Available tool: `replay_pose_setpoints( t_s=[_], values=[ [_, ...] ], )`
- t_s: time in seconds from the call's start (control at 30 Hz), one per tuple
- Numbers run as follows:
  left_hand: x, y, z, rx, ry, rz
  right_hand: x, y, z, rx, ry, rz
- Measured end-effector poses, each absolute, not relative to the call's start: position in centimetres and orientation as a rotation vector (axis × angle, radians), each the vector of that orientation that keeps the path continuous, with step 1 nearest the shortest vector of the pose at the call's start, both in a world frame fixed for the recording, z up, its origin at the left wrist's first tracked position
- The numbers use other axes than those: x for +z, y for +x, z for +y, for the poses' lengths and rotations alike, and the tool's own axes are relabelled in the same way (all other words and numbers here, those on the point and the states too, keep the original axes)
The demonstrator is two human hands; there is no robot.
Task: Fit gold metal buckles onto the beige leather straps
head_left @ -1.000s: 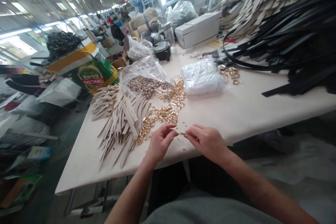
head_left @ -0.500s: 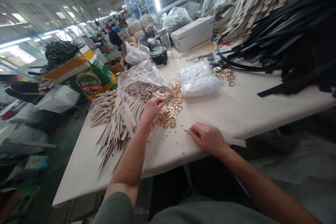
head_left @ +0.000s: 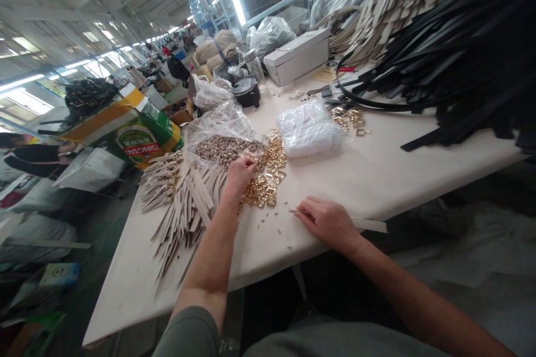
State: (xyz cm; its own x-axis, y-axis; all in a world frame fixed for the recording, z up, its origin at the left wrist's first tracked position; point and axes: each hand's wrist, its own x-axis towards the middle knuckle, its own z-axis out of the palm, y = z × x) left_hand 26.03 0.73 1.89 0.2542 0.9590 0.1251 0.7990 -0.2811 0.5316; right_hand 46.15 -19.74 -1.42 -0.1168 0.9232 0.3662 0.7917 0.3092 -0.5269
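My left hand (head_left: 242, 174) is closed at the edge of a heap of small beige loops (head_left: 221, 149) on clear plastic; what its fingertips pinch is too small to make out. Gold buckles (head_left: 260, 191) lie just right of it. Nearer the table's front edge, my right hand (head_left: 324, 218) is wrapped round a pale beige strap (head_left: 371, 225), whose one end pokes out past the fingertips and the other behind the hand. Small grey bits (head_left: 279, 231) are scattered between the hands. Beige straps (head_left: 184, 217) lie fanned out left of my left forearm.
A white plastic-wrapped bundle (head_left: 309, 129) sits beyond my right hand. Farther back are a white box (head_left: 296, 57) and a black round container (head_left: 245, 92). Black straps (head_left: 460, 61) hang over the right side. A green carton (head_left: 144, 133) stands left; a person (head_left: 36, 160) is beyond.
The whole view has shifted slightly, so the table's things appear a little farther left. Both hands keep nearly the same places and closed grips.
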Motion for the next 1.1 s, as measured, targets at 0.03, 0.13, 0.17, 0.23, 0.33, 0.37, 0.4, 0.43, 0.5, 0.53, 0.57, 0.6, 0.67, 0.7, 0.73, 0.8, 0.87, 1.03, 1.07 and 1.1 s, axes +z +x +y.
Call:
replay_pose_setpoints(
  t_s=[0.03,0.13,0.17,0.23,0.33,0.37,0.4,0.43,0.5,0.53,0.57,0.6,0.67,0.7,0.73,0.8,0.87,1.03,1.07,1.1],
  values=[
    [2.0,25.9,0.2,0.672,2.069,1.571,-1.4,46.2,-19.7,0.275,-1.513,-1.930],
    [2.3,25.2,-2.6,0.890,1.515,1.334,-1.4,46.3,-19.7,0.312,-1.490,-1.887],
    [2.4,25.0,-3.9,0.938,1.319,1.244,-1.4,46.3,-19.7,0.324,-1.479,-1.865],
    [2.5,24.6,-6.6,0.983,1.041,1.120,-1.1,46.2,-19.9,0.346,-1.453,-1.805],
    [2.7,24.3,-10.8,0.994,0.823,1.029,0.0,45.5,-20.3,0.355,-1.384,-1.731],
    [2.7,24.4,-11.9,0.985,0.777,1.008,0.4,45.2,-20.5,0.351,-1.354,-1.721],
    [2.8,24.5,-13.0,0.971,0.736,0.988,0.9,44.8,-20.6,0.346,-1.322,-1.720],
    [2.8,24.6,-13.9,0.954,0.696,0.969,1.4,44.5,-20.7,0.342,-1.296,-1.725],
    [2.7,24.9,-15.1,0.926,0.626,0.938,2.2,43.8,-20.9,0.344,-1.263,-1.738],
    [2.7,25.0,-15.6,0.920,0.601,0.927,2.4,43.6,-20.9,0.356,-1.253,-1.741],
    [2.6,25.2,-16.0,0.923,0.589,0.921,2.6,43.3,-20.9,0.377,-1.244,-1.741],
    [2.6,25.3,-16.3,0.931,0.589,0.921,2.6,43.2,-20.9,0.408,-1.237,-1.736],
    [2.4,25.6,-16.7,0.950,0.630,0.931,2.6,42.9,-21.0,0.491,-1.238,-1.713],
    [2.3,25.6,-16.8,0.962,0.666,0.936,2.5,42.7,-21.0,0.543,-1.245,-1.690],
    [2.2,25.7,-17.0,0.977,0.708,0.936,2.5,42.6,-21.1,0.599,-1.256,-1.656],
    [2.0,25.8,-17.2,1.006,0.791,0.933,2.5,42.5,-21.2,0.736,-1.265,-1.563],
    [1.8,25.8,-17.4,1.036,0.863,0.939,2.8,42.4,-21.2,0.900,-1.249,-1.451],
    [1.8,25.7,-17.7,1.106,1.043,0.922,3.2,42.4,-21.0,1.289,-1.165,-1.176],
    [1.9,25.7,-17.7,1.126,1.071,0.915,3.2,42.3,-21.0,1.352,-1.135,-1.127],
    [1.9,25.8,-17.8,1.148,1.089,0.908,3.1,42.3,-20.9,1.405,-1.104,-1.081]
  ],
)
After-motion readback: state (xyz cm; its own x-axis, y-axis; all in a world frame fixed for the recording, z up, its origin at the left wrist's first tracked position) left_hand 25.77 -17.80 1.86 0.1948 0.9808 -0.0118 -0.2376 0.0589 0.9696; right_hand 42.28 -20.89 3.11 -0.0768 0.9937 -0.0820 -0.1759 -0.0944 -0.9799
